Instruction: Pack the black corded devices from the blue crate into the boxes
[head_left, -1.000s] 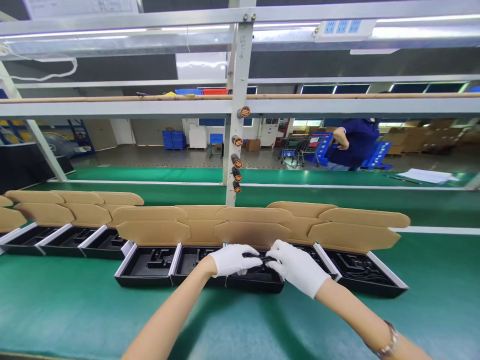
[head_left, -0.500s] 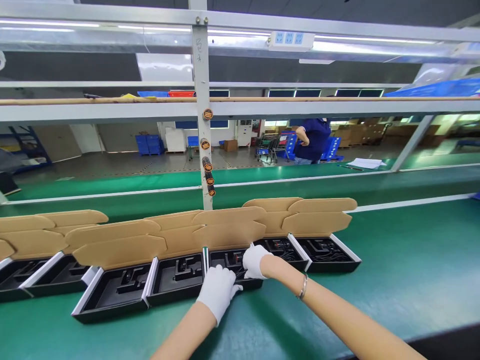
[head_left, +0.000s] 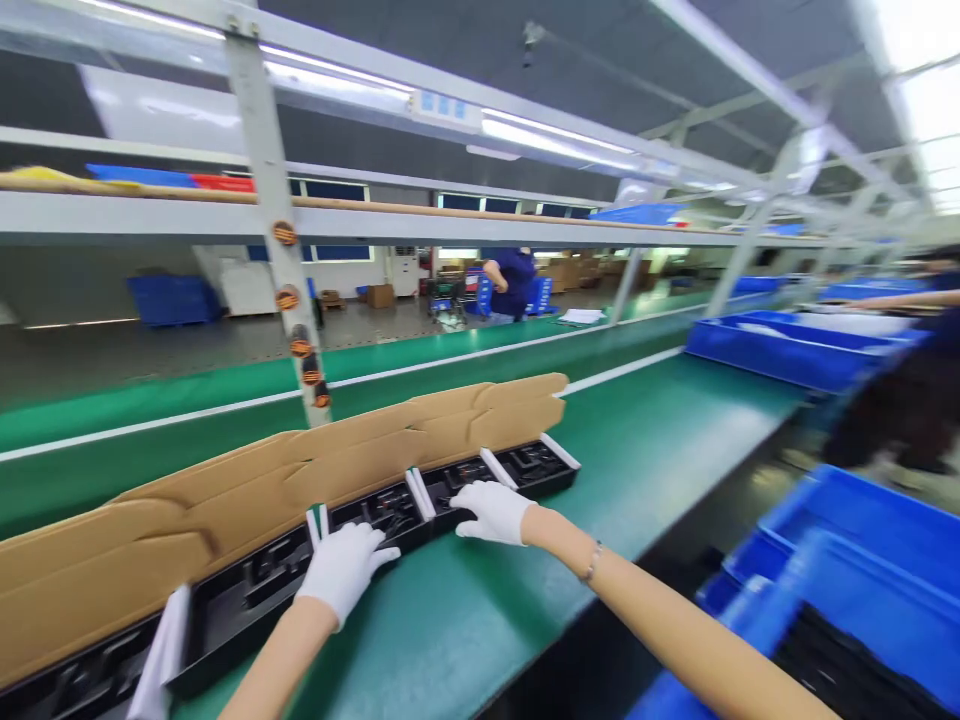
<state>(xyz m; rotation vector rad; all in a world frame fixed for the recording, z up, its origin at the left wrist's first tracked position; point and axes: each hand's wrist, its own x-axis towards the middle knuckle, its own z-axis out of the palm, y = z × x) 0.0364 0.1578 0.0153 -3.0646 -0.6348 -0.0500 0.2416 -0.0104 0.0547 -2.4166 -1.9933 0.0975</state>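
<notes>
Filling black cardboard boxes (head_left: pixel 229 625), lower left, seems underway; white-gloved left hand (head_left: pixel 341 572) is loosely spread, white-gloved right hand (head_left: pixel 491 512) is curled, grasp unclear; resupply is probably needed.

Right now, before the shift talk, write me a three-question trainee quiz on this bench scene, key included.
1. True or false: the left hand wears a white glove.
2. Which hand is nearer the rightmost box in the row? A) left hand; B) right hand; C) both equally near.
3. Fill in the colour: the raised cardboard lids of the open boxes show a ____ side to the camera.

Key: 1. True. 2. B. 3. Brown.
</notes>
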